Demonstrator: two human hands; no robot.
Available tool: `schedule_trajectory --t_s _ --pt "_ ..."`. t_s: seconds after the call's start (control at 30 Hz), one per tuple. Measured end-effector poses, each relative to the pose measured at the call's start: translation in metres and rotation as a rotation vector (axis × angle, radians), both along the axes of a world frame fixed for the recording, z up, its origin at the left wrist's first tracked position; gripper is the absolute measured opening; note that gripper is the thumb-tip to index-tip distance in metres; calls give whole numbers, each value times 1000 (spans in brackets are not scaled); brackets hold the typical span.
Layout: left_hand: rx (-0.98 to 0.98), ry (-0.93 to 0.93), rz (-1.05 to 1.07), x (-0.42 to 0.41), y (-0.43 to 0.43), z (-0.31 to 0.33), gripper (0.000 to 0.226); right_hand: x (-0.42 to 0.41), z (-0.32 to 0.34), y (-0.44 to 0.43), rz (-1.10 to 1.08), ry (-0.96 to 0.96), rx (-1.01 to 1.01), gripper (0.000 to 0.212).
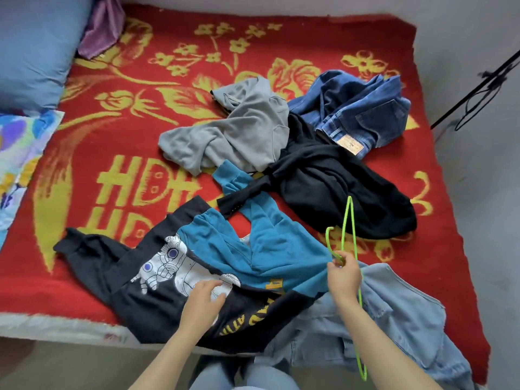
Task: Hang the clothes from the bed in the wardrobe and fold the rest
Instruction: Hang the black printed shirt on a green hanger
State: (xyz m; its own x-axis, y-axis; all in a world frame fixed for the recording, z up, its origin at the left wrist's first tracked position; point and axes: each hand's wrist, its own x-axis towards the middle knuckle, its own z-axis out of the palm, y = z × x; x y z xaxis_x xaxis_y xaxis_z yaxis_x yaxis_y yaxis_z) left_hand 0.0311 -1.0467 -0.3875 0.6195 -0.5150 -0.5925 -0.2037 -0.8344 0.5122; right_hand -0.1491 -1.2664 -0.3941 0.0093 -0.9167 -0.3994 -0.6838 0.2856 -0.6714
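Single head-worn wide view, close, steeply down over the bed (118, 142) from its near edge.

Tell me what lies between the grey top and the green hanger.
The black garment lies between the grey top and the hanger, which the right hand holds. The head view shows it.

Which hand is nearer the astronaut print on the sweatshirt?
Left. The left hand rests its fingers on the lower right edge of the astronaut print. The right hand is well off to the print's right, holding the green hanger.
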Motion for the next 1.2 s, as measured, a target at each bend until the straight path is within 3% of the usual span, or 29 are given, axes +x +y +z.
schedule_trajectory --t_s 0.1,0.3,0.43,0.5,0.6,0.77,1.0,1.1,1.2 --pt "-84 -10 6 10 -14 26 34 27 52 -6 106 -190 -97 19" --pt "-331 -35 -52 25 -34 75 66 104 158 -4 388 -551 -239 38" --pt "-476 39 -91 35 -42 112 86 145 232 12 513 -693 -353 32" --pt "-578 -58 -42 42 -50 130 69 163 265 19 560 -713 -418 24" --pt "-795 -242 84 67 -44 169 21 187 313 34 587 -761 -545 31" --pt "-1092 -120 111 130 -12 261 36 210 375 30 450 -864 -665 37" --pt "-1333 -77 35 169 -3 353 35 222 415 29 308 -883 -787 34" --pt "-1334 0 40 171 -9 344 28 220 398 29 350 -749 -781 34" --pt "-1234 147 41 173 -17 313 22 213 354 31 487 -531 -614 34"
